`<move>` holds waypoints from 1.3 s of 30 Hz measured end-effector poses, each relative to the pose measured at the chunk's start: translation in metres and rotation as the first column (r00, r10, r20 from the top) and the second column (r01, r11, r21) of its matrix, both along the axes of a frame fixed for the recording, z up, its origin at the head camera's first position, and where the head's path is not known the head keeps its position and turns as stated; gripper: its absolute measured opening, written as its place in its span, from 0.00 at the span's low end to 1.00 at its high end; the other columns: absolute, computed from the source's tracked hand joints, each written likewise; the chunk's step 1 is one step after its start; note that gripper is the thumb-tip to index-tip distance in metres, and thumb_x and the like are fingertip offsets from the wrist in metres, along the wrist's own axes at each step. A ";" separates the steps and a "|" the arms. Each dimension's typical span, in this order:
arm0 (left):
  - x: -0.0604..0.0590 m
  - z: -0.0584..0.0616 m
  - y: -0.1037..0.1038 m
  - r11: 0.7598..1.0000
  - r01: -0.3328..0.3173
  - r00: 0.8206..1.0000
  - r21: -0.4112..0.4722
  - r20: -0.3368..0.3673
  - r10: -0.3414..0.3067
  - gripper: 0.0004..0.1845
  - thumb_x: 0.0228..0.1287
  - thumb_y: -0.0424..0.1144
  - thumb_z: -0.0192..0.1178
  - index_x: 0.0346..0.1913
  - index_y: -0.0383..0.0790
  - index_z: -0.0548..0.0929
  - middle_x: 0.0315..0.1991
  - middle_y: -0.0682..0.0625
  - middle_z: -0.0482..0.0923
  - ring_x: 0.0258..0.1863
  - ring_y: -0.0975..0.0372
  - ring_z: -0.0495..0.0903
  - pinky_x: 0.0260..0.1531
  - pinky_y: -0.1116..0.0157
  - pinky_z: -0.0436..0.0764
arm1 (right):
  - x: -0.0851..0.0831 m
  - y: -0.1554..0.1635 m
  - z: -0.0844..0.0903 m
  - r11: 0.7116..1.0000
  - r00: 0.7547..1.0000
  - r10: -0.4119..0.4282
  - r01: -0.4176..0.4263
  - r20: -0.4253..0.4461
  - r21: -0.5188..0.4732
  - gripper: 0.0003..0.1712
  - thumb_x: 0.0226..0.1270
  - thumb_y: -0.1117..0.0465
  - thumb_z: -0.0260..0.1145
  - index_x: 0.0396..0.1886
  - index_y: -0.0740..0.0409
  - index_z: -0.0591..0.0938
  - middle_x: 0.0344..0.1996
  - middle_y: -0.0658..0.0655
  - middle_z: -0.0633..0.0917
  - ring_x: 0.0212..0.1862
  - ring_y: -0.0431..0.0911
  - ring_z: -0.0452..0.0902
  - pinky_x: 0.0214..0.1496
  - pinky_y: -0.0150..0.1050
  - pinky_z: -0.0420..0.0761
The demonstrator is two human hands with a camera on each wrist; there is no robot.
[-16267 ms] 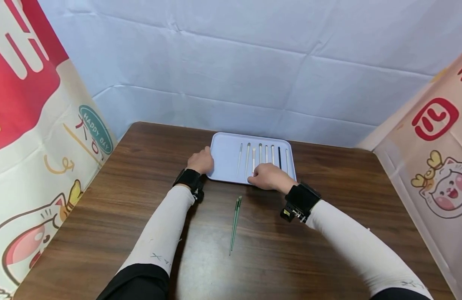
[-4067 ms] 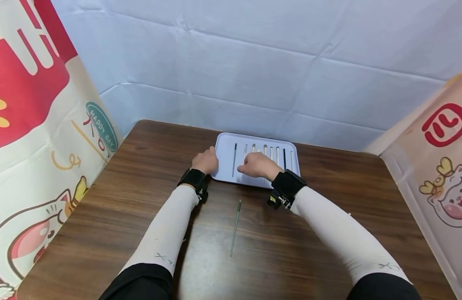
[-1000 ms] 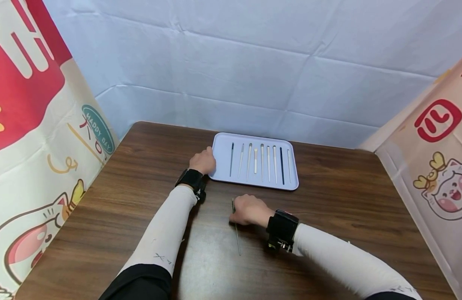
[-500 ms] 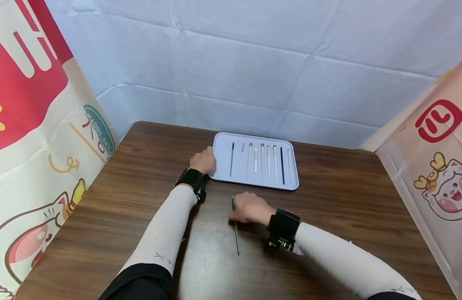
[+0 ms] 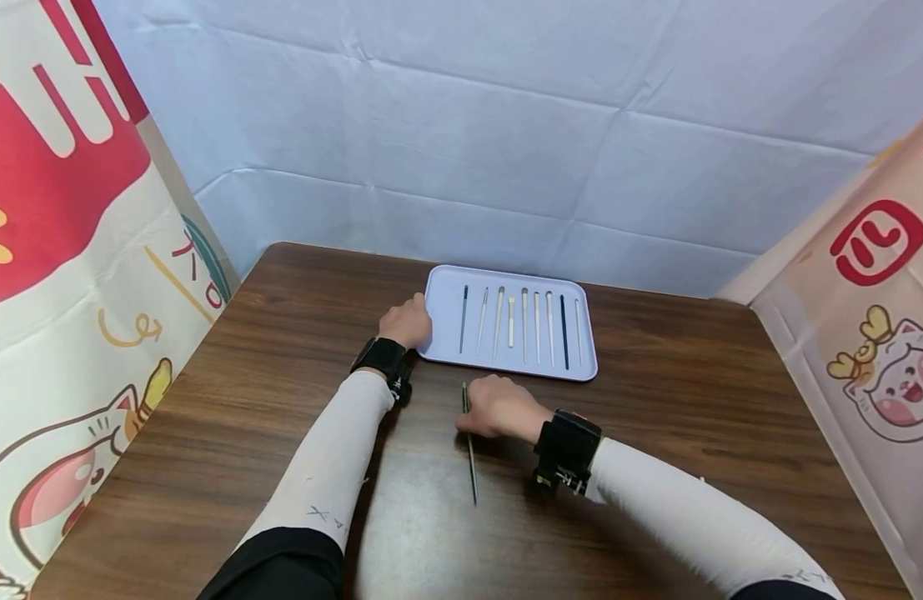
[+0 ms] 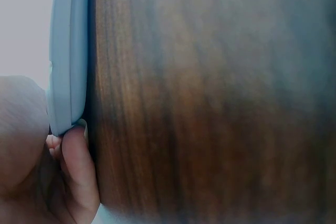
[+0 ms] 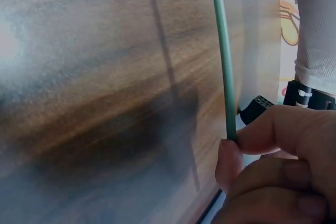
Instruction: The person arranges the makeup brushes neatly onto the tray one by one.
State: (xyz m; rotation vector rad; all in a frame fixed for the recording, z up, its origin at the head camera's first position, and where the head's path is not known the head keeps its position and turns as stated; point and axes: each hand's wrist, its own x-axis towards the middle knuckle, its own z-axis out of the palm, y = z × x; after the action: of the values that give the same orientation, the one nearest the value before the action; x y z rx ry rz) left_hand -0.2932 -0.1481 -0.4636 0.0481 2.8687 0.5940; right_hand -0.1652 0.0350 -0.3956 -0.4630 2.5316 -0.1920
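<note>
Near the table's back edge lies a pale lilac tray [image 5: 446, 333], with several slim brushes [image 5: 524, 325] in a row on it. My left hand [image 5: 405, 322] holds the tray's left end; in the left wrist view its thumb [image 6: 79, 161] is against the underside of the rim. In front of the tray, my right hand [image 5: 501, 407] pinches a thin green brush [image 5: 472, 471] between thumb and forefinger. The right wrist view shows the green handle [image 7: 224, 61] above the wood, with its shadow on the table. The grasp covers part of the brush.
The brown wooden table [image 5: 656, 433] surrounds the tray. A pale blue cloth [image 5: 461, 125] hangs behind it, and printed cloths [image 5: 874, 358] stand on both sides. A dark brush [image 5: 564, 333] lies toward the tray's right end.
Two green brushes lay on the table earlier; one is now at the tray's left. My right hand has picked up the other and moved it slightly toward the tray. My left hand stays put.
</note>
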 end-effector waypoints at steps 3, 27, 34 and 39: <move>0.000 0.000 0.000 1.000 0.000 1.000 -0.002 0.000 0.000 0.18 0.80 0.39 0.37 0.63 0.34 0.67 0.44 0.41 0.75 0.37 0.48 0.77 0.39 0.53 0.76 | -0.002 -0.001 0.002 1.000 1.000 0.007 -0.007 -0.003 -0.005 0.30 0.69 0.48 0.67 0.09 0.49 0.66 0.11 0.46 0.65 0.16 0.41 0.63 0.21 0.36 0.66; 0.004 0.007 0.001 1.000 -0.001 1.000 0.012 0.007 0.001 0.18 0.81 0.39 0.37 0.64 0.34 0.66 0.46 0.40 0.76 0.40 0.47 0.78 0.43 0.51 0.77 | -0.034 -0.006 0.014 0.997 1.000 0.030 -0.030 -0.002 -0.071 0.26 0.71 0.50 0.65 0.13 0.50 0.71 0.13 0.47 0.67 0.19 0.43 0.63 0.26 0.38 0.67; 0.004 0.006 0.002 1.000 -0.010 1.000 -0.002 0.015 0.010 0.19 0.81 0.40 0.36 0.64 0.34 0.66 0.48 0.40 0.76 0.42 0.46 0.78 0.45 0.51 0.77 | -0.048 -0.006 0.012 0.996 1.000 0.010 -0.010 -0.003 -0.088 0.25 0.72 0.49 0.65 0.14 0.50 0.73 0.13 0.47 0.68 0.19 0.42 0.63 0.26 0.38 0.66; 0.007 0.008 0.003 1.000 -0.016 1.000 0.004 0.013 0.016 0.19 0.81 0.40 0.36 0.65 0.34 0.65 0.49 0.39 0.76 0.43 0.46 0.78 0.46 0.50 0.77 | -0.061 -0.008 0.012 0.996 1.000 -0.006 0.008 0.027 -0.087 0.26 0.72 0.50 0.65 0.13 0.50 0.71 0.13 0.48 0.66 0.18 0.43 0.61 0.26 0.38 0.65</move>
State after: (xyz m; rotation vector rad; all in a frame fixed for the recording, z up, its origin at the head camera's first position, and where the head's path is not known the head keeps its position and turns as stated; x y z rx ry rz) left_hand -0.2862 -0.1453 -0.4553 0.0213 2.8576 0.6004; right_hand -0.2258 0.0268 -0.3837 -0.4821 2.5070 -0.3103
